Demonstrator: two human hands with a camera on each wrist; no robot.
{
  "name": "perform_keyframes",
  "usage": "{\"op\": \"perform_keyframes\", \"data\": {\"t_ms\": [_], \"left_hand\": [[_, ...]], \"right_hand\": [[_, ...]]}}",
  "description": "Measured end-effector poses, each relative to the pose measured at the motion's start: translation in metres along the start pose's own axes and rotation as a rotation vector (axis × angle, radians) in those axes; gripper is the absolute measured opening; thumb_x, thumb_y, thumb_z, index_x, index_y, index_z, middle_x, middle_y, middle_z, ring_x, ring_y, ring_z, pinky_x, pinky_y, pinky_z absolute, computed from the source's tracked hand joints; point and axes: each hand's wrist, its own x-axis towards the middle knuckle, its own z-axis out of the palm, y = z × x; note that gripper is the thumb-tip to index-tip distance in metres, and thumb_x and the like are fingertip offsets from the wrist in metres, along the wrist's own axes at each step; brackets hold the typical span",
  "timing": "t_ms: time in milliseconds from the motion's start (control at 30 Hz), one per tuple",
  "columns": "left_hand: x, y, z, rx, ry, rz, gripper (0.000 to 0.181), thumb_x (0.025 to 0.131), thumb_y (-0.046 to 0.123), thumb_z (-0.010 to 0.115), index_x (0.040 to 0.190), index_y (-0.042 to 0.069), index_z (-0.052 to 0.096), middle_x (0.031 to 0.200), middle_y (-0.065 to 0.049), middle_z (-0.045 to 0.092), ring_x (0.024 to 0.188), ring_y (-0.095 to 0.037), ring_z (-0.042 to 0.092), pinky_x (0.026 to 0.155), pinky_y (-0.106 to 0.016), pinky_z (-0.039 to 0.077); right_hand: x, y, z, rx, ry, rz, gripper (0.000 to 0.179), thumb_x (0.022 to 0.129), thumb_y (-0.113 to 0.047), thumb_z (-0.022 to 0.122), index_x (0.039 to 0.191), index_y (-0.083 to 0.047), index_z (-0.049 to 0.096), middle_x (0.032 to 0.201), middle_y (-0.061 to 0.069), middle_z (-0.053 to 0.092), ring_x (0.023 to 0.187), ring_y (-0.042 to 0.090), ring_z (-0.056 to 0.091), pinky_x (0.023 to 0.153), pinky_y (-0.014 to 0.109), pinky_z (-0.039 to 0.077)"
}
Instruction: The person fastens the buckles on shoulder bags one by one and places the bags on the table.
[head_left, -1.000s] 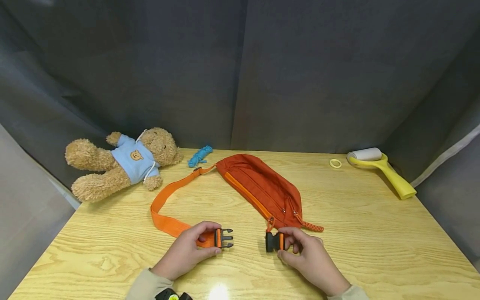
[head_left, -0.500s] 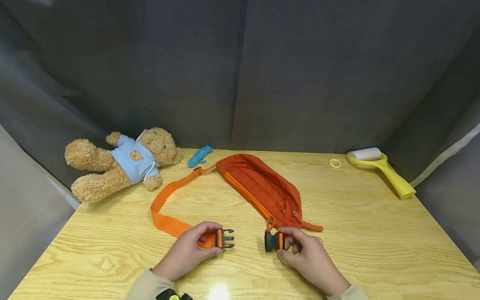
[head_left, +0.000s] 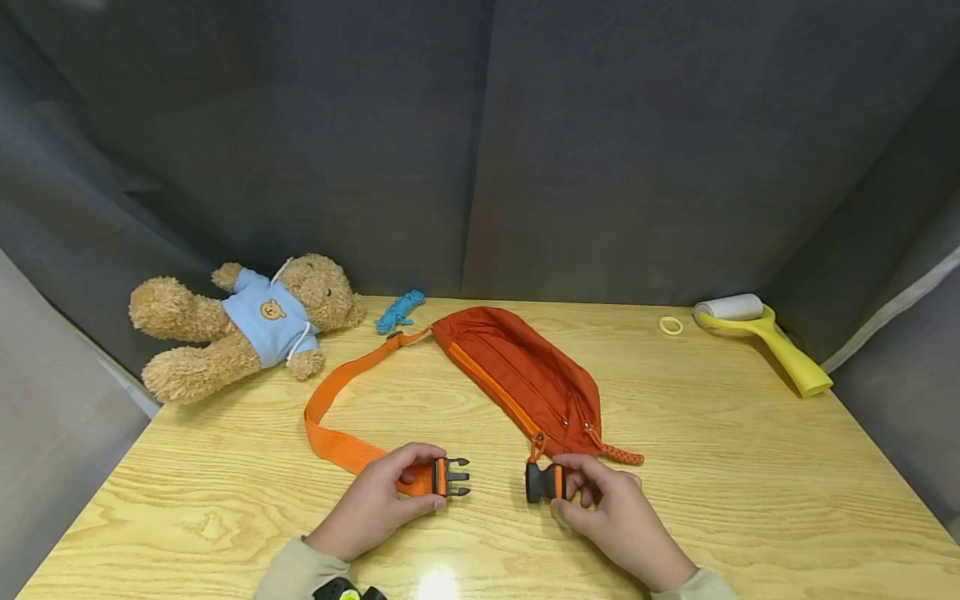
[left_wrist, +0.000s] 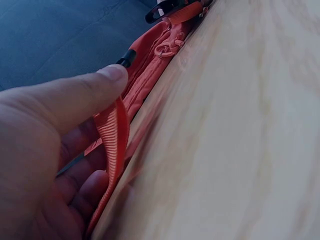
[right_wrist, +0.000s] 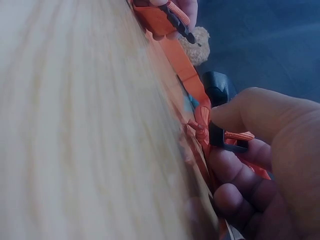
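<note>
A red waist bag [head_left: 525, 375] with an orange zip lies on the wooden table, its long orange strap [head_left: 330, 425] curving round to the left. Between thumb and fingers my left hand [head_left: 382, 496] pinches the black pronged buckle half [head_left: 452, 477] at the strap's end, prongs pointing right. Opposite it, my right hand [head_left: 618, 512] pinches the black socket buckle half [head_left: 538, 482], which opens toward the prongs. A short gap separates the two halves. In the right wrist view the socket half [right_wrist: 218, 90] stands on edge between thumb and fingers, close over the table.
A teddy bear [head_left: 270, 325] in a blue top lies at the back left, beside a bundle of blue cord [head_left: 401, 312]. At the back right are a yellow ring [head_left: 671, 326] and a yellow-handled roller [head_left: 787, 354] with a white roll. Dark curtains [head_left: 480, 150] enclose the table.
My right hand has shifted slightly left with the socket half, drawing the bag's near end a little left. My left hand has edged slightly right with the pronged half, narrowing the gap.
</note>
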Motion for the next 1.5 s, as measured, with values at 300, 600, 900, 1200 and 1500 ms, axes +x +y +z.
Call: {"op": "perform_keyframes", "data": {"t_ms": [300, 600, 900, 1200, 1500], "left_hand": [[-0.0001, 0.0008, 0.0008, -0.008, -0.002, 0.011, 0.05, 0.087, 0.036, 0.079, 0.132, 0.021, 0.062, 0.121, 0.009, 0.065, 0.1, -0.016, 0.061, 0.086, -0.033, 0.051], [0.0007, 0.0012, 0.0037, -0.008, -0.002, 0.019, 0.049, 0.087, 0.034, 0.08, 0.132, 0.022, 0.062, 0.121, 0.01, 0.065, 0.1, -0.014, 0.061, 0.087, -0.033, 0.051], [0.001, 0.0025, 0.0049, -0.017, -0.006, 0.022, 0.049, 0.087, 0.034, 0.08, 0.131, 0.023, 0.063, 0.12, 0.011, 0.065, 0.101, -0.016, 0.061, 0.087, -0.033, 0.051], [0.0016, 0.0009, 0.0057, -0.008, -0.013, 0.011, 0.05, 0.087, 0.032, 0.08, 0.133, 0.023, 0.062, 0.121, 0.013, 0.065, 0.099, -0.011, 0.06, 0.087, -0.031, 0.051], [0.0018, 0.0005, 0.0061, -0.012, -0.013, 0.02, 0.05, 0.087, 0.032, 0.08, 0.133, 0.022, 0.062, 0.12, 0.013, 0.065, 0.099, -0.012, 0.06, 0.086, -0.031, 0.051]], "right_hand": [[0.0003, 0.0007, 0.0017, -0.004, 0.006, -0.051, 0.043, 0.077, -0.004, 0.084, 0.117, -0.012, 0.07, 0.079, -0.009, 0.06, 0.067, 0.007, 0.052, 0.059, 0.022, 0.043], [-0.0003, 0.0009, 0.0025, -0.013, 0.005, -0.067, 0.043, 0.077, -0.003, 0.084, 0.117, -0.012, 0.07, 0.079, -0.01, 0.06, 0.066, 0.004, 0.052, 0.058, 0.021, 0.044], [-0.0005, -0.0012, 0.0029, -0.008, -0.008, -0.045, 0.043, 0.078, -0.004, 0.084, 0.118, -0.012, 0.07, 0.08, -0.01, 0.06, 0.067, 0.003, 0.052, 0.058, 0.022, 0.044], [-0.0001, -0.003, 0.0029, -0.009, -0.03, -0.009, 0.042, 0.08, -0.007, 0.084, 0.119, -0.013, 0.069, 0.08, -0.01, 0.06, 0.068, 0.004, 0.052, 0.06, 0.022, 0.043], [-0.0002, -0.0028, 0.0032, 0.011, -0.035, -0.009, 0.042, 0.08, -0.006, 0.083, 0.119, -0.011, 0.069, 0.08, -0.01, 0.059, 0.067, 0.005, 0.052, 0.059, 0.022, 0.044]]}}
